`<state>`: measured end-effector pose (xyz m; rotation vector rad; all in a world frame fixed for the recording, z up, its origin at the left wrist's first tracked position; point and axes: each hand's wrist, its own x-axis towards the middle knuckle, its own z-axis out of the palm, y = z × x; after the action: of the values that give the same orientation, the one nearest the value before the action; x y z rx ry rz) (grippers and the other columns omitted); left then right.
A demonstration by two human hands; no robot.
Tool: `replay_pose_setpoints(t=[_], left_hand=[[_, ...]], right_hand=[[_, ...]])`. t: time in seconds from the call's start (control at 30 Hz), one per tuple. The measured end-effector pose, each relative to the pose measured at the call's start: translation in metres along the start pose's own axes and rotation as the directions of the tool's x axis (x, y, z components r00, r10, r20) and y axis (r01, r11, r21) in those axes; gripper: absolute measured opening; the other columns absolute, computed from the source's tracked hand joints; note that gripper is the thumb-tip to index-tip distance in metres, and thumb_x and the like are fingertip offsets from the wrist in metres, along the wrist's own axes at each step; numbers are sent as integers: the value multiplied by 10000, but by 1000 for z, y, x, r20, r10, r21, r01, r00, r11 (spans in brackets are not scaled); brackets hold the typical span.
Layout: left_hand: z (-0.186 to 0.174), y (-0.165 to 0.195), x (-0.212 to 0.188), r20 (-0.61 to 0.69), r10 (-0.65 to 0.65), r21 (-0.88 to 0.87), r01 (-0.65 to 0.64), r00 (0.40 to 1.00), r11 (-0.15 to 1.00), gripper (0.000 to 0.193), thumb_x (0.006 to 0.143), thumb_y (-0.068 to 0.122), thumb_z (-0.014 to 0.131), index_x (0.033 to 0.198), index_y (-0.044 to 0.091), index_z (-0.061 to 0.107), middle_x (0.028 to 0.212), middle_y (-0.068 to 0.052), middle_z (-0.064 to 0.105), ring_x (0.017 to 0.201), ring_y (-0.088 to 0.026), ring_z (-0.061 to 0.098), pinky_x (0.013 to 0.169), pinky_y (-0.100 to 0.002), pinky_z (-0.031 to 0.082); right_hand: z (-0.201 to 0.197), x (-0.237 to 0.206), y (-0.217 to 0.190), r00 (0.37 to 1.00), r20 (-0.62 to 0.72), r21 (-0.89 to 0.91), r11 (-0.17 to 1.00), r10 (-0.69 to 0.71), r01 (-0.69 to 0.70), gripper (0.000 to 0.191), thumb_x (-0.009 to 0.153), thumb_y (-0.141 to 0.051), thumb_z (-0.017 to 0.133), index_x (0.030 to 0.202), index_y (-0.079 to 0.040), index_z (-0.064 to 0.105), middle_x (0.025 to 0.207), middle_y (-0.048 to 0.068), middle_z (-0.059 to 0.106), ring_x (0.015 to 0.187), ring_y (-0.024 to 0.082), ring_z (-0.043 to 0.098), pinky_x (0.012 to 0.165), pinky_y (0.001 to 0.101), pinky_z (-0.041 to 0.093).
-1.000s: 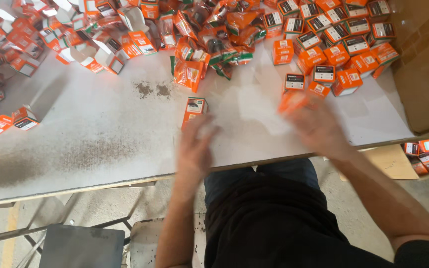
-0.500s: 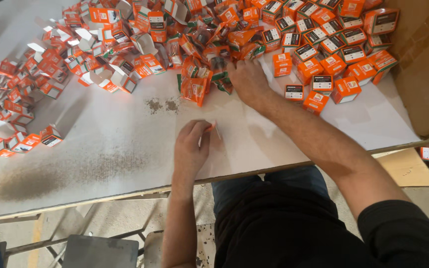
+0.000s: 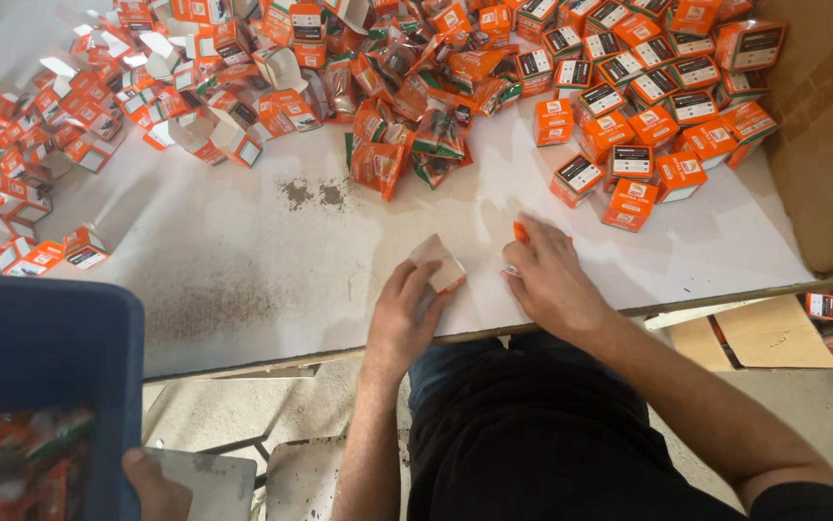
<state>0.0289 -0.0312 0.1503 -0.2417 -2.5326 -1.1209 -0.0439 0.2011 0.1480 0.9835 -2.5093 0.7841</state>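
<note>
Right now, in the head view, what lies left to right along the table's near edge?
Blue plastic bin → left hand on a small orange-and-white carton → right hand → brown cardboard flap.

A white, flat-topped desk (image 3: 243, 280) with a scuffed, dust-speckled surface fills most of the view, lit brightly from above so that short shadows fall across it. Against its far right edge stands a brown cardboard wall (image 3: 826, 145), probably the side of a large carton. Below the desk's near edge lies a grey concrete floor (image 3: 821, 415), with flattened brown cardboard sheets (image 3: 764, 333) resting on it.
</note>
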Motion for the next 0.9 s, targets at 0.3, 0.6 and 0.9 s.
replay_pose_setpoints(t=[0.3, 0.6, 0.9], left_hand=[[27, 2, 13, -36, 88, -54, -90, 995, 994, 448, 856, 89, 765, 1253, 19, 569, 1276, -219, 624, 1169, -416, 616, 971, -456, 522], [18, 19, 20, 174, 230, -85, -218, 957, 972, 364, 825, 91, 786, 1137, 40, 604, 1175, -159, 677, 1087, -386, 658, 906, -446, 539], [42, 14, 9, -120, 338, 22, -338, 933, 941, 322, 804, 101, 803, 1013, 46, 564, 1317, -210, 635, 1122, -401, 662, 924, -458, 562]], right_hand=[[-3, -21, 12, 977, -31, 342, 921, 210, -187, 334, 955, 18, 586, 1281, -44, 627, 1007, 137, 669, 919, 262, 668, 821, 375, 544], [-8, -5, 6, 888, 66, 382, 810, 455, -444, 306, 906, -186, 737, 1166, -73, 623, 800, 132, 707, 648, 240, 675, 634, 351, 542], [-5, 12, 13, 922, 141, 167, 909, 360, -381, 227, 976, -204, 648, 1143, -85, 551, 862, 188, 738, 828, 412, 710, 702, 483, 539]])
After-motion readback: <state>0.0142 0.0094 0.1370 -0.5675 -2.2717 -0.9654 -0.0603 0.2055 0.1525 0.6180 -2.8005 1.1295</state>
